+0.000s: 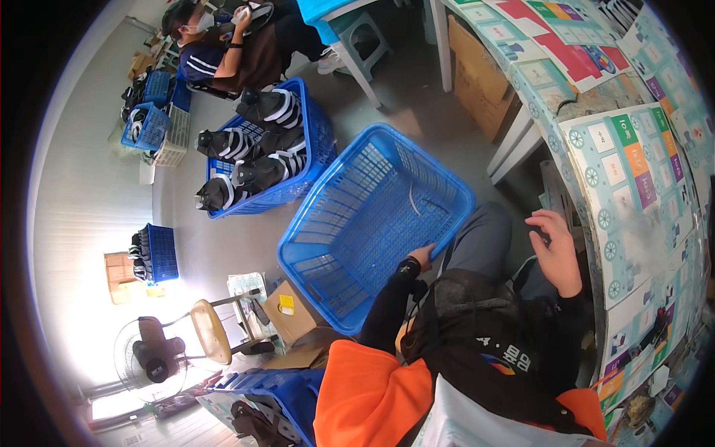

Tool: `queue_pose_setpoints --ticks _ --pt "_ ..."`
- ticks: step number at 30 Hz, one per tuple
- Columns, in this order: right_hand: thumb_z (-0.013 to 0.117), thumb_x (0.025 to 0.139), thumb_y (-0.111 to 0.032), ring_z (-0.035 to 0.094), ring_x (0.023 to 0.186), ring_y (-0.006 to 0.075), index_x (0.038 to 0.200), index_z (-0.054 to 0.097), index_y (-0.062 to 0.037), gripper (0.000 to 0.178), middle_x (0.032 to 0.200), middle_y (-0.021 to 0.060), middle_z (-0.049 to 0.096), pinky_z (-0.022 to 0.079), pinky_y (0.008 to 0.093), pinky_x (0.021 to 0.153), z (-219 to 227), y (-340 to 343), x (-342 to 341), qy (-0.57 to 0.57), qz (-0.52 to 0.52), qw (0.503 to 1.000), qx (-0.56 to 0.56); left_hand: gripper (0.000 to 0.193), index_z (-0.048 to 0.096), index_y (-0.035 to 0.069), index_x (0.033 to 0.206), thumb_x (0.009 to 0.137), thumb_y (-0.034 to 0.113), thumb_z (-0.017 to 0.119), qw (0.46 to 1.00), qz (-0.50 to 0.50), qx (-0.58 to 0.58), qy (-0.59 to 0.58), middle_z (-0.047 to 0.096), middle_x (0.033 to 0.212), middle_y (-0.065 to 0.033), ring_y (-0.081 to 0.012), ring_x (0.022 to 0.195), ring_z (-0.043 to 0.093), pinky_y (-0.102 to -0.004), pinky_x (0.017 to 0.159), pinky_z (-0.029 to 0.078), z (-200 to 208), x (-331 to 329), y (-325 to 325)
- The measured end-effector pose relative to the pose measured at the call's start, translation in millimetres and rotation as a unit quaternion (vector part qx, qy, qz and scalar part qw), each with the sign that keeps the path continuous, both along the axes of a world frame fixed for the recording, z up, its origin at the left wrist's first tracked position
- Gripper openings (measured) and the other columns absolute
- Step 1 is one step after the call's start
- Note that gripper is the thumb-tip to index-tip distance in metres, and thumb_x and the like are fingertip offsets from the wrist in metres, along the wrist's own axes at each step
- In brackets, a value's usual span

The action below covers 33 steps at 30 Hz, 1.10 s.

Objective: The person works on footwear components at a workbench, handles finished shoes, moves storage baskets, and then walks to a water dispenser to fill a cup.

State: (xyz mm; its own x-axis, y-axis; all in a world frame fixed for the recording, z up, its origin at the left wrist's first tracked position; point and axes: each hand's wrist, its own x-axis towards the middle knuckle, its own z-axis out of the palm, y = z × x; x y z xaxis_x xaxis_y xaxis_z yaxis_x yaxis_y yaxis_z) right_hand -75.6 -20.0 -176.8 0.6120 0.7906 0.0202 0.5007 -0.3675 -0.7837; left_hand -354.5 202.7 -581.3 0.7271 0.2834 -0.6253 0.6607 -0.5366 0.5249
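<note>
A large blue plastic basket is tilted in front of me, its inside facing up toward me. Only a thin pale strip shows in it, against the mesh wall. My left hand is closed over the basket's near rim, close to my knee; part of the fingers is hidden behind the rim. My right hand is raised over my lap beside the table edge, fingers apart and slightly bent, holding nothing.
Past the basket stands another blue basket full of black and white shoes. A seated masked person works at the far left. The sheet-covered table runs along my right. A fan, a chair and a carton stand left.
</note>
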Motion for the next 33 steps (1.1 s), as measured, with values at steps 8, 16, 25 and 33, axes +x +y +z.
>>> queue_pose_setpoints --ticks 8,16,25,33 --pt "0.064 0.090 -0.006 0.061 0.109 0.0372 0.112 0.067 -0.0033 0.022 0.114 0.0151 0.065 0.049 0.0413 0.093 -14 11 -9 0.067 0.061 0.995 -0.036 0.089 0.045 0.020 0.153 0.072 0.014 0.082 0.999 -0.012 -0.033 0.033 0.071 0.119 -0.0220 -0.0359 0.114 0.068 -0.0460 0.096 0.053 49 -3 17" --pt "0.064 0.092 -0.008 0.065 0.093 0.0357 0.109 0.066 -0.0016 0.019 0.104 0.0159 0.066 0.051 0.0402 0.079 -32 6 -4 0.069 0.062 0.996 -0.021 0.089 0.042 0.023 0.156 0.075 0.010 0.078 0.994 -0.076 -0.010 0.074 0.071 0.120 -0.0203 -0.0367 0.110 0.069 -0.0473 0.092 0.055 76 -35 49" --pt "0.065 0.092 -0.006 0.066 0.093 0.0361 0.108 0.066 -0.0002 0.017 0.099 0.0165 0.067 0.051 0.0403 0.081 -47 6 9 0.085 0.048 0.995 0.005 0.099 0.034 0.004 0.157 0.081 0.044 0.084 0.989 -0.023 -0.074 0.130 0.071 0.123 -0.0220 -0.0323 0.118 0.067 -0.0425 0.098 0.054 34 -8 65" --pt "0.064 0.092 -0.005 0.064 0.098 0.0402 0.105 0.066 -0.0004 0.014 0.099 0.0190 0.066 0.052 0.0436 0.083 -60 24 23 0.116 0.050 0.992 0.029 0.086 0.059 -0.007 0.134 0.079 0.055 0.082 0.858 0.504 -0.038 -0.095 0.072 0.116 -0.0240 -0.0366 0.109 0.069 -0.0484 0.091 0.055 -16 154 151"
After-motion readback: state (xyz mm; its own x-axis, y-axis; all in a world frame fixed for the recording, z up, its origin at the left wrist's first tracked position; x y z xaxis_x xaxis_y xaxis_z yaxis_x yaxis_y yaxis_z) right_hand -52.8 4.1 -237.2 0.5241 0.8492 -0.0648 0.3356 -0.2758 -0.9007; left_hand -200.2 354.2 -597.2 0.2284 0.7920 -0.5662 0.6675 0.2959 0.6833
